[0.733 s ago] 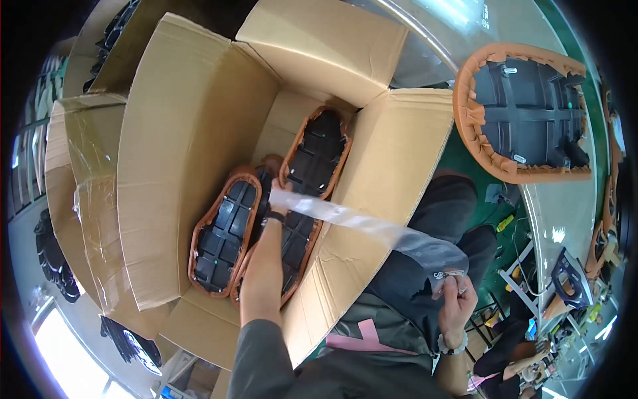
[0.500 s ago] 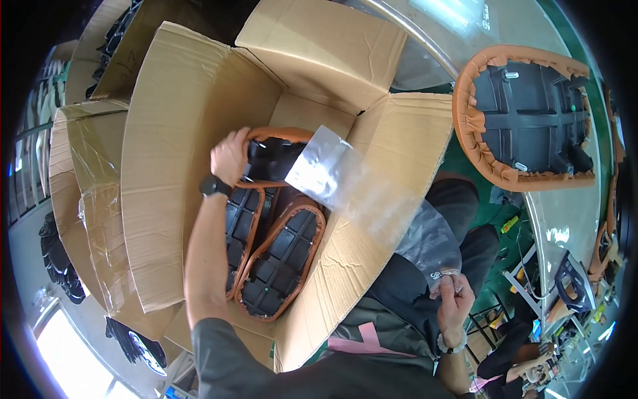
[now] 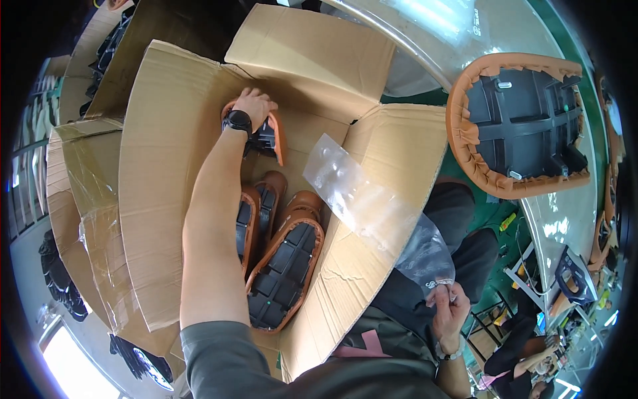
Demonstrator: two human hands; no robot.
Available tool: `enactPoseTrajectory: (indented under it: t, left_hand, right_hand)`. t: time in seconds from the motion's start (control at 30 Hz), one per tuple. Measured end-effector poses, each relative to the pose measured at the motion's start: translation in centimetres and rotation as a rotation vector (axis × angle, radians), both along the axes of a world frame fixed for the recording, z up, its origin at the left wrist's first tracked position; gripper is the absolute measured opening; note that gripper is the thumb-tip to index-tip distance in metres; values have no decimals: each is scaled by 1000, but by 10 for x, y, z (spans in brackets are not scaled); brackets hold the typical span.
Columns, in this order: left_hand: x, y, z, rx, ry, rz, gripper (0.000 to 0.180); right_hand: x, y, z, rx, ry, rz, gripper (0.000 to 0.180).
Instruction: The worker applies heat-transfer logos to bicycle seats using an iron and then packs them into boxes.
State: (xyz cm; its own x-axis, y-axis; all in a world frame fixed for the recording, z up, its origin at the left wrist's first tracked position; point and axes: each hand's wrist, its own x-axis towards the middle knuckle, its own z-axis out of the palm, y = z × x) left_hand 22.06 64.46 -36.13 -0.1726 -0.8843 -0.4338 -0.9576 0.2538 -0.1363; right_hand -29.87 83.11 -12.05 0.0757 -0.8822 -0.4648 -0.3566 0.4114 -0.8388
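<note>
Deep inside an open cardboard box [image 3: 159, 186], my left hand [image 3: 254, 106] grips the edge of a brown upholstered pad [image 3: 267, 141] with a black plastic back; the wrist partly covers it. Several similar pads stand on edge below it, the front pad [image 3: 282, 282] showing its ribbed black back. At the right, outside the box, my right hand [image 3: 450, 311] pinches the gathered end of a clear plastic bag [image 3: 375, 209]. The bag stretches from those fingers over my leg and across the box's right flap.
A large brown-edged pad [image 3: 525, 126], black back up, lies on a metal-edged table [image 3: 551, 223] at the right. More cartons [image 3: 83, 179] stand at the left. An iron [image 3: 573, 282] rests at the far right. Another person [image 3: 525, 362] sits at the lower right.
My left hand has carried the pad farther into the box and turned it steeper. The clear bag has shifted slightly, while my right hand keeps its pinch.
</note>
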Motion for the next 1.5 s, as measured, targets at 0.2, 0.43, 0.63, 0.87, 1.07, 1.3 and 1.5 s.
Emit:
enactPoseTrajectory:
  t: [0.2, 0.43, 0.63, 0.87, 1.07, 1.3, 1.5]
  left_hand:
    - [-11, -6, -23, -333, -36, 146, 29]
    - [-25, -2, -39, -700, -43, 294, 41]
    - [-76, 61, -33, -587, 526, 878, 42]
    - [-235, 190, 157, -431, 1351, 852, 36]
    - [-314, 209, 258, -371, 1284, 469, 37]
    - [-305, 226, 217, -633, 1224, 941, 22]
    - [-181, 132, 45, -383, 610, 1164, 60]
  right_hand:
    - [2, -1, 0, -5, 111, 46, 15]
    - [-1, -2, -1, -29, 122, 62, 16]
    - [-17, 0, 10, 78, 54, -37, 16]
    - [-45, 20, 18, 247, -231, -224, 15]
    - [-63, 41, 17, 171, -461, -341, 12]
    - [-96, 53, 17, 138, -510, -336, 7]
    - [-113, 52, 7, 129, -476, -445, 6]
